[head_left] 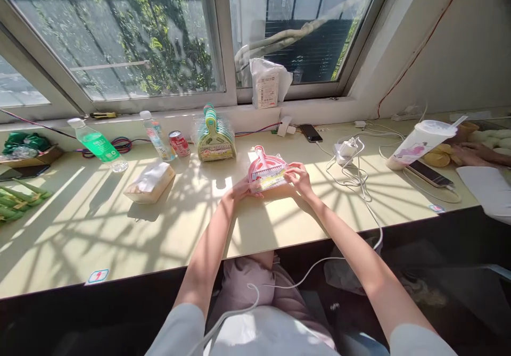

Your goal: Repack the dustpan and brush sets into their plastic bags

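Nearest the viewer, a white cable [239, 312] crosses the lap [247, 281] below the edge of the table [167, 244]. Beyond the edge, both hands hold the pink pack [268, 174], its handle pointing toward the window [159, 36]. The left hand [241, 188] is closed on the pack's lower left corner; the right hand [300, 178] has its fingers bent together, nearly closed, at the wrapper's right edge. The step in hand appears to be two-handed handling of the wrapper; working its edge further would call for a steady left hold and a light right pinch, lest the thin film tear. Left of the hands lies the tissue pack [149, 183]; farther back stand the green stack [216, 140], the can [179, 143] and two bottles [98, 144]. The phone [310, 133] lies to the right, near the sill [319, 107].
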Tool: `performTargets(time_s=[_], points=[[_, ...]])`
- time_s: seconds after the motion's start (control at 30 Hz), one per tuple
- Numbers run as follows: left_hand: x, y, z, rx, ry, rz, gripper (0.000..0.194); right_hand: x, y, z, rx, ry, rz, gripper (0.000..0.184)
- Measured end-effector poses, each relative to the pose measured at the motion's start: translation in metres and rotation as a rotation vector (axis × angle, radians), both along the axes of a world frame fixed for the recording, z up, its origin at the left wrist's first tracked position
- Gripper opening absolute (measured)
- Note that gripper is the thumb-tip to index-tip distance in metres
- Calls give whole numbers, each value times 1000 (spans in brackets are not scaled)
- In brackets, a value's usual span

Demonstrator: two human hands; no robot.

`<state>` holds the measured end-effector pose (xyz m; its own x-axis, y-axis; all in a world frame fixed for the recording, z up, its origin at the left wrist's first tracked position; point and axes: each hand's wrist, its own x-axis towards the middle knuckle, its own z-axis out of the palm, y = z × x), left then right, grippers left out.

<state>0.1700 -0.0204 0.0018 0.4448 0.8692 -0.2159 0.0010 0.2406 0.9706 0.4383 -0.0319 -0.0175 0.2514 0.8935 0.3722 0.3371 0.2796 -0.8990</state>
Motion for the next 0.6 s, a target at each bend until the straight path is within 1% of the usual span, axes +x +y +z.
performTargets(time_s=[0.1,0.17,0.23,0.3,0.37,0.43,0.47,0.53,0.57,0.6], points=[[0,-2,2,21,16,12,42,0,-2,-2,-35,63,40,33],[0,-3,3,30,30,-10,47,-1,-3,-4,-47,143,39,35],[-1,-5,5,37,55,-28,46,-3,-4,-6,-77,246,43,48],[-3,-6,7,31,66,-12,42,-4,-5,-7,-156,351,109,62],[-5,-8,9,7,44,11,40,-4,-6,-8,-247,433,215,62],[-7,-7,10,-8,-19,-6,45,-3,-6,-7,-272,485,252,57],[-8,-7,11,2,-63,-23,49,-2,-5,-6,-256,498,230,54],[-7,-3,11,69,-129,-31,57,-1,-1,-3,-205,509,137,49],[-5,-1,10,117,-122,-2,61,-1,2,-1,-183,505,85,47],[-4,2,9,175,-79,57,64,-2,5,0,-164,494,38,46]])
